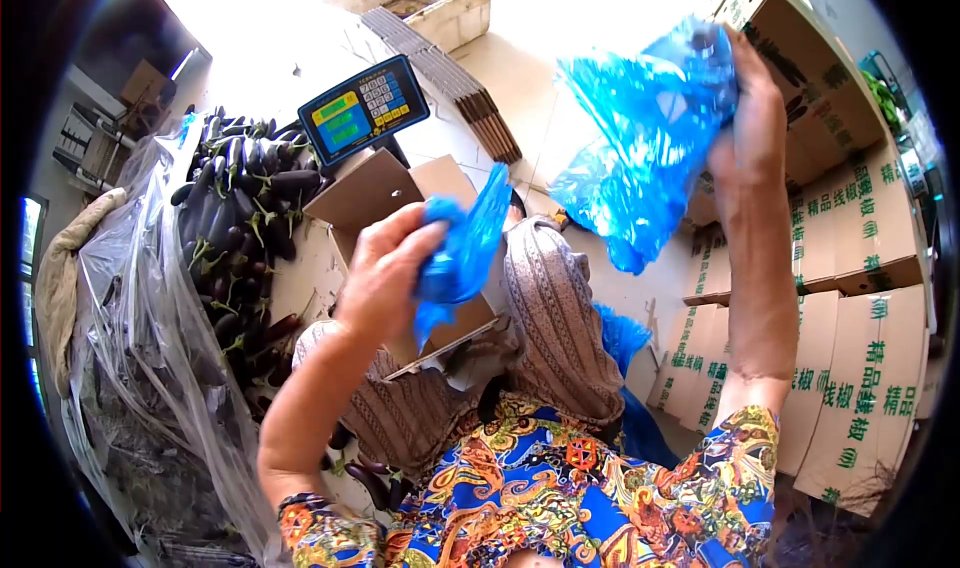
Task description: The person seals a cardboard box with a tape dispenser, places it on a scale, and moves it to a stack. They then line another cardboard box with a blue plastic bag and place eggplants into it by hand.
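My left hand point(385, 263) is closed on a crumpled blue plastic bag point(465, 253), above an open cardboard box point(365, 198) between my knees. Raised at the upper right, my right hand point(752, 118) grips a larger blue plastic bag point(635, 158), which hangs loosely down to the left. The two pieces of blue plastic look separate, with a gap between them. How much the box holds is hidden by my left hand and the bag.
A pile of eggplants point(240, 198) lies at the left beside clear plastic sheeting point(140, 308). A digital scale display point(363, 110) stands behind the box. Flattened cardboard point(445, 78) and a foam box point(455, 20) are farther back. Printed cartons point(860, 388) line the right side.
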Demonstrator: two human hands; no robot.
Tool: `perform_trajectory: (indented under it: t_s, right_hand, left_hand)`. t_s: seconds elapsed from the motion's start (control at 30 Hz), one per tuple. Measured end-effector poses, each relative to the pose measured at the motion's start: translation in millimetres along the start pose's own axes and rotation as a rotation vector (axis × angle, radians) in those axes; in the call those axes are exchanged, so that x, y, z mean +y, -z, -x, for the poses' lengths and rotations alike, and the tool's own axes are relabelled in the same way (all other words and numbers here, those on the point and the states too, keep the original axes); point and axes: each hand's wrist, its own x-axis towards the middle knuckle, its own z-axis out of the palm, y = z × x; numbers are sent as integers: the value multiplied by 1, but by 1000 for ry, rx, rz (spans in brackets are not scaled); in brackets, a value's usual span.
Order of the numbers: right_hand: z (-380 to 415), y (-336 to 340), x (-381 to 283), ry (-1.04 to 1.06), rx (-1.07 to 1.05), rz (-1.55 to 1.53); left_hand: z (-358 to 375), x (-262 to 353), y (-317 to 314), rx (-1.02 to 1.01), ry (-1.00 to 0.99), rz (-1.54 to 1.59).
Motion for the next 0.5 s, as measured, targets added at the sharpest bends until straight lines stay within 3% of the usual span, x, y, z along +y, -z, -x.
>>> perform_trajectory:
  t_s: [0.07, 0.17, 0.23, 0.3, 0.33, 0.4, 0.5]
  right_hand:
    - [-17, -15, -14, 74, 1, 28]
    - [-44, -21, -28, 110, -214, -94]
    - [-42, -27, -36, 77, -211, -34]
    - [-35, -31, -38, 56, -214, -51]
    - [-25, -34, -40, 38, -243, -63]
    - [-4, -41, -45, 58, -65, 138]
    - [-9, -25, -30, -37, -402, -233]
  left_hand:
    - [13, -10, -58, -12, 54, 74]
    - [38, -26, -151, -504, 219, -170]
    - [53, -154, -214, -898, -171, -107]
    - [72, -208, -247, -1509, -383, -378]
    - [84, -164, -245, -1684, -516, -996]
    - [83, -181, -226, -1558, -521, -776]
    - [38, -113, -166, -894, -387, -308]
